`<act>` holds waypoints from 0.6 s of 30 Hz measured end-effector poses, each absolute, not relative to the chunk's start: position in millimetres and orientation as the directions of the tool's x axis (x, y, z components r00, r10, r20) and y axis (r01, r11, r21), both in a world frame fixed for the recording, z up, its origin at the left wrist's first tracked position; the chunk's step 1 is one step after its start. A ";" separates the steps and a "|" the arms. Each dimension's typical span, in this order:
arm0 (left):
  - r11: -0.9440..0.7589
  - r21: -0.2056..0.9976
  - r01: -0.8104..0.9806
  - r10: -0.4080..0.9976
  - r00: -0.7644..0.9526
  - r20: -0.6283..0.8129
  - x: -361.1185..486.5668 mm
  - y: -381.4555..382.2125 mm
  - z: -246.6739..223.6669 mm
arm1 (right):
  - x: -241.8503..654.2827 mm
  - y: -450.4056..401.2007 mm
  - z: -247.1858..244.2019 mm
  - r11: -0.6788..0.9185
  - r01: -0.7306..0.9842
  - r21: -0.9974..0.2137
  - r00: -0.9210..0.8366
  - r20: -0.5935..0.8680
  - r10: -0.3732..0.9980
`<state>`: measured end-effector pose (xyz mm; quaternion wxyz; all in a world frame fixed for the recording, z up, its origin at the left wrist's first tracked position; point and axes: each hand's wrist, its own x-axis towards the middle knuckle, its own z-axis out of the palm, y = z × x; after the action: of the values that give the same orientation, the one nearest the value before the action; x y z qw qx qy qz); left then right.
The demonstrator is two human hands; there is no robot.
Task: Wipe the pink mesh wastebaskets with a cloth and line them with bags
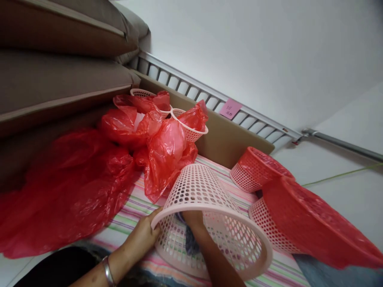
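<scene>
A pale pink perforated plastic wastebasket (206, 208) lies tipped on its side, its mouth facing me. My left hand (147, 234), with a silver bangle at the wrist, is closed around the left side of its rim. Reaching inside through the mouth is my right hand (191, 219), closed on a dark grey-blue cloth (191, 241) that hangs below it against the inner wall. The right fingers are partly hidden by the hand itself. Right behind the wastebasket, a crumpled red plastic bag (164, 159) lies close to its base.
A striped mattress (127, 219) supports everything. Red film (74, 191) spreads at left beside stacked brown cushions (60, 75). Two red-lined baskets (243, 177) (266, 223) stand at right. More pink baskets (194, 134) sit behind, near a metal rail (191, 81) carrying a pink note (230, 108).
</scene>
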<state>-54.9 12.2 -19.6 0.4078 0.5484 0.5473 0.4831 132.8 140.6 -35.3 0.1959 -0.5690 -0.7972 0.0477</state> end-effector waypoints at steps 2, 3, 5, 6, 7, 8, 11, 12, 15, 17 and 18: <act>-0.098 0.975 0.197 0.991 -0.068 0.113 -54.4 12.1 -19.3 | 129.7 108.9 -36.8 0.356 0.899 -0.256 -0.307 0.212 0.928; -0.113 0.974 0.194 0.989 -0.070 0.129 -54.1 11.8 -18.8 | 130.2 88.4 -39.7 0.364 0.901 -0.235 -0.325 0.188 0.927; -0.131 0.973 0.191 0.986 -0.080 0.149 -53.1 10.3 -16.6 | 135.3 45.1 -47.8 0.389 0.902 -0.190 -0.368 0.136 0.920; -0.130 0.973 0.191 0.985 -0.089 0.149 -52.6 9.3 -15.0 | 139.2 25.4 -51.0 0.395 0.899 -0.189 -0.380 0.110 0.918; -0.125 0.973 0.192 0.985 -0.094 0.145 -52.1 8.2 -13.1 | 143.5 8.9 -52.4 0.407 0.889 -0.208 -0.400 0.077 0.913; -0.118 0.974 0.194 0.986 -0.097 0.139 -51.8 7.2 -11.0 | 147.9 -3.2 -51.0 0.420 0.872 -0.251 -0.424 0.038 0.905; -0.127 0.972 0.199 0.984 -0.095 0.148 -52.0 5.4 -5.0 | 158.4 -8.8 -26.5 0.394 0.816 -0.422 -0.458 -0.058 0.887; -0.141 0.970 0.200 0.983 -0.087 0.161 -52.7 5.4 -3.5 | 160.5 -0.9 -13.1 0.366 0.815 -0.450 -0.435 -0.057 0.899; -0.163 0.958 0.238 0.980 -0.075 0.185 -56.6 5.9 -0.8 | 162.4 38.8 23.2 0.290 0.860 -0.419 -0.275 0.098 0.957; -0.150 0.944 0.293 0.980 -0.084 0.182 -60.1 5.4 0.9 | 160.9 66.0 29.1 0.273 0.893 -0.358 -0.194 0.241 0.951; -0.135 0.936 0.325 0.980 -0.092 0.174 -61.8 4.7 2.1 | 159.5 76.5 24.2 0.272 0.906 -0.324 -0.184 0.277 0.943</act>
<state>-61.8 4.7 2.1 0.3414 0.5807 0.5619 0.4800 159.5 76.5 24.2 0.2137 -0.6018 -0.7683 0.0432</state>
